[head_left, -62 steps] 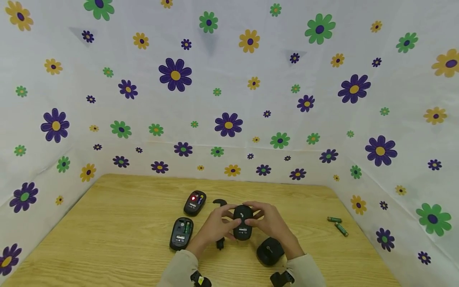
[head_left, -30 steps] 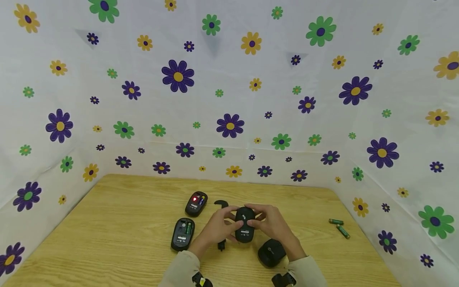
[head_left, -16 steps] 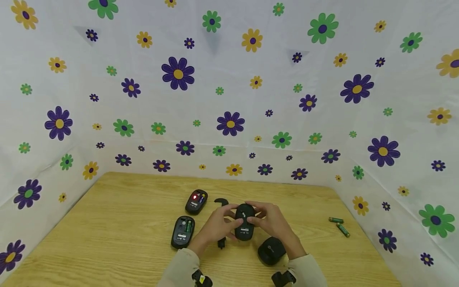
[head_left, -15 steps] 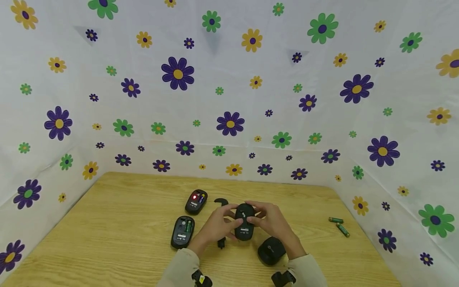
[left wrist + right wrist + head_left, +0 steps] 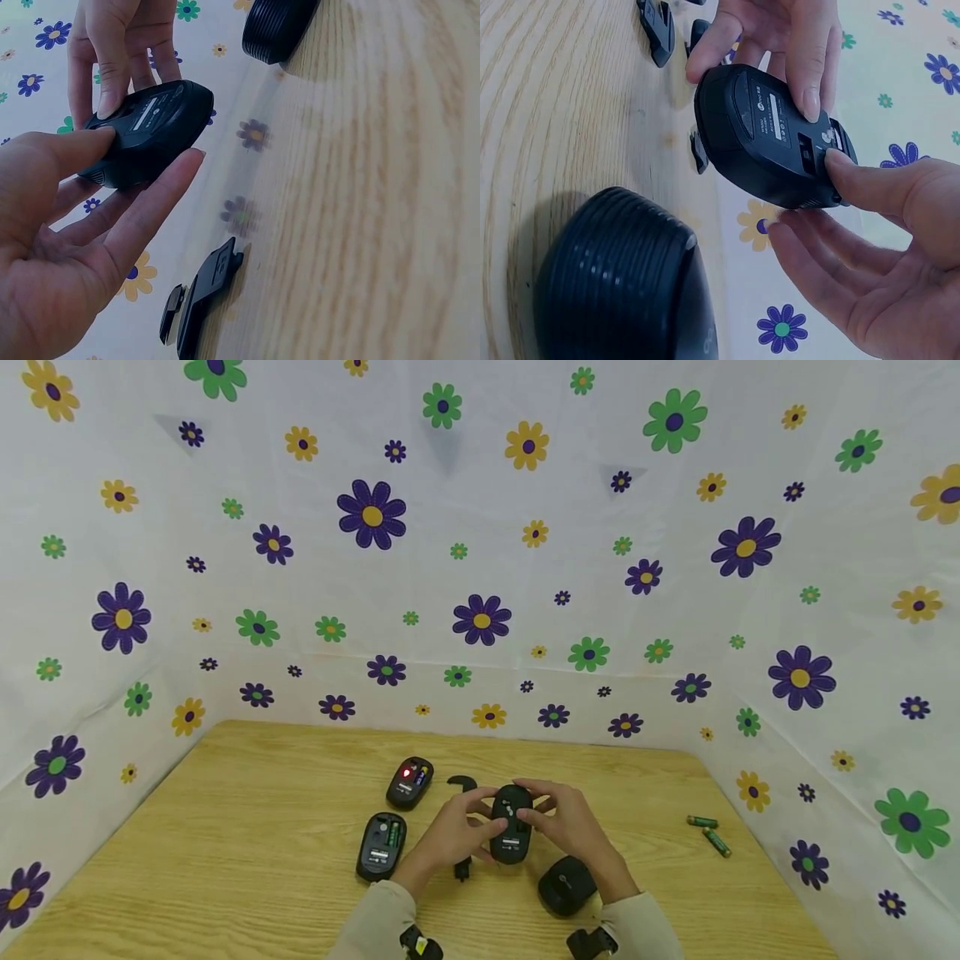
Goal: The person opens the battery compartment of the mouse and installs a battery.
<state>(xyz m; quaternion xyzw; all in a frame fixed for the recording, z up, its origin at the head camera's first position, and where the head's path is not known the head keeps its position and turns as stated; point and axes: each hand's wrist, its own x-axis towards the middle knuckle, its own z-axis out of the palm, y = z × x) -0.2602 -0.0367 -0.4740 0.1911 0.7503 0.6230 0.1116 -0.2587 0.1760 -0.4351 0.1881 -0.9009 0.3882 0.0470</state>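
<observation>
**Both hands on an upturned mouse, lower centre of the head view**

Left hand [image 5: 448, 832] and right hand [image 5: 567, 823] clamped together on a black oval plastic computer mouse [image 5: 512, 823], held belly-up just above the light wooden table [image 5: 247, 827]; thumbs pressing on its underside, fingers cradling beneath. Underside looks closed, cover seemingly on, though hard to tell for sure.

Just left of the hands, lying on the wood: loose black plastic battery covers [image 5: 201, 296]. Further left, two more black mice on their backs: one with a green battery showing in its open bay [image 5: 381, 846], one behind it with a red light glowing [image 5: 409, 782]. Both apparently still awaiting covers. Lower right of the hands, another black ribbed mouse [image 5: 566, 885]. Far right, two loose green batteries [image 5: 708, 832], unused.
</observation>
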